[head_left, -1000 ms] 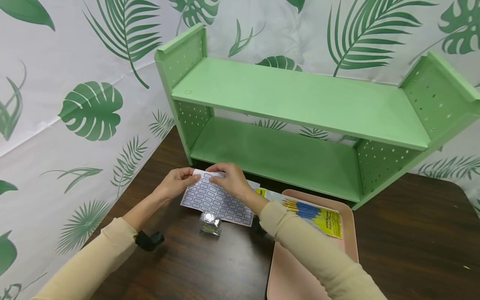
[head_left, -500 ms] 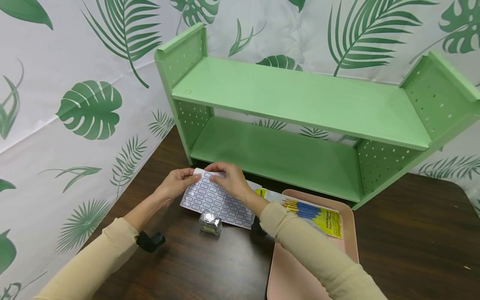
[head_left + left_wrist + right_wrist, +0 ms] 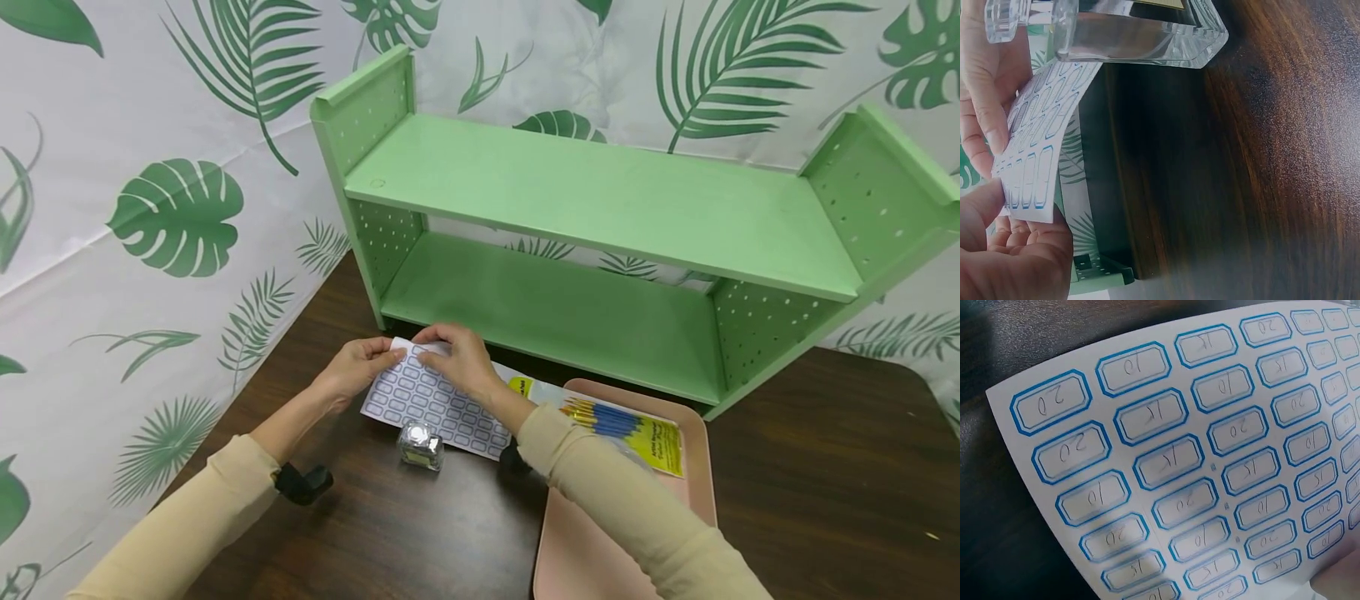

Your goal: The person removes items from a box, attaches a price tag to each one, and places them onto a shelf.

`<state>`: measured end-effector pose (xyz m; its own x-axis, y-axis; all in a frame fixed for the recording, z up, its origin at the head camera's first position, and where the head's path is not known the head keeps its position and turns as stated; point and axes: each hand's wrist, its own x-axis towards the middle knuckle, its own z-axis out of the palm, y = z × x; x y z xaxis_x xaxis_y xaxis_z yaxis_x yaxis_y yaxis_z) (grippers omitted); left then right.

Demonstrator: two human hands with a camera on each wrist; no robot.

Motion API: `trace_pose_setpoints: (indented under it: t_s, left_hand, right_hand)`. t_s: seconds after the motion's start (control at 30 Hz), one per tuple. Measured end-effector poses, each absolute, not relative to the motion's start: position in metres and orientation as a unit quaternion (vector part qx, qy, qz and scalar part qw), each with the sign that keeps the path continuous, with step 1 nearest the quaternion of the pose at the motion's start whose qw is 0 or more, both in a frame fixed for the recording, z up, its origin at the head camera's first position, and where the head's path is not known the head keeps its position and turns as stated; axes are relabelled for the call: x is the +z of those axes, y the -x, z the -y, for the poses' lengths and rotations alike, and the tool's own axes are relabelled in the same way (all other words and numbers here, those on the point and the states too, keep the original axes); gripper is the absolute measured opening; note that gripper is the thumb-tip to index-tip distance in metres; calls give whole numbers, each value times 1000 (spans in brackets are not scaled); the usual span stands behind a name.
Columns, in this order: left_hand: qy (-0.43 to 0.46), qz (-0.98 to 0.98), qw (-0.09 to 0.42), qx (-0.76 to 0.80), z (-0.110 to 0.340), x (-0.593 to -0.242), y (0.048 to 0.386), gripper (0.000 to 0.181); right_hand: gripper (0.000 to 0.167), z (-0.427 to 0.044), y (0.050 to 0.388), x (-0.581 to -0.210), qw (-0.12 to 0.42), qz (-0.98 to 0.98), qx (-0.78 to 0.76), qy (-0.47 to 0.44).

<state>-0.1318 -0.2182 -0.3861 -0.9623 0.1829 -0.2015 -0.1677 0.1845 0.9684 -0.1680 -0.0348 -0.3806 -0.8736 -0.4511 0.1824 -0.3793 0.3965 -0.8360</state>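
A white sheet of blue-framed labels (image 3: 431,400) slants above the table, with handwritten numbers such as 10, 15 and 20 on the labels (image 3: 1175,459). The left hand (image 3: 351,371) pinches its upper left corner; in the left wrist view that hand (image 3: 1016,250) has its thumb on the printed face and fingers behind. The right hand (image 3: 465,364) pinches the top edge a little to the right, thumb on the front. Just before the sheet's lower edge stands a clear glass bottle (image 3: 420,447), which looms close in the left wrist view (image 3: 1129,37).
A green two-tier shelf (image 3: 547,292) stands behind the hands. To the right, a pink tray (image 3: 592,542) lies under the right forearm, with a yellow packet of blue-handled brushes (image 3: 660,446) across its far end. Dark wood table (image 3: 810,467) extends further right.
Both hands keep their hold near the top edge. The sheet has shifted very slightly to the right at its top left corner, and its lower right corner has dipped a little.
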Motion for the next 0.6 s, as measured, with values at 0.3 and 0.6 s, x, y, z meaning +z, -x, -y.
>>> trace_pose_setpoints:
  t_s: [0.3, 0.6]
  left_hand:
    - [-8, -752, 140, 644, 215, -386, 133, 33]
    - [-2, -761, 139, 634, 215, -386, 134, 34]
  right_hand:
    - [7, 36, 168, -380, 26, -824, -517, 229]
    - [9, 37, 168, -380, 41, -827, -521, 207]
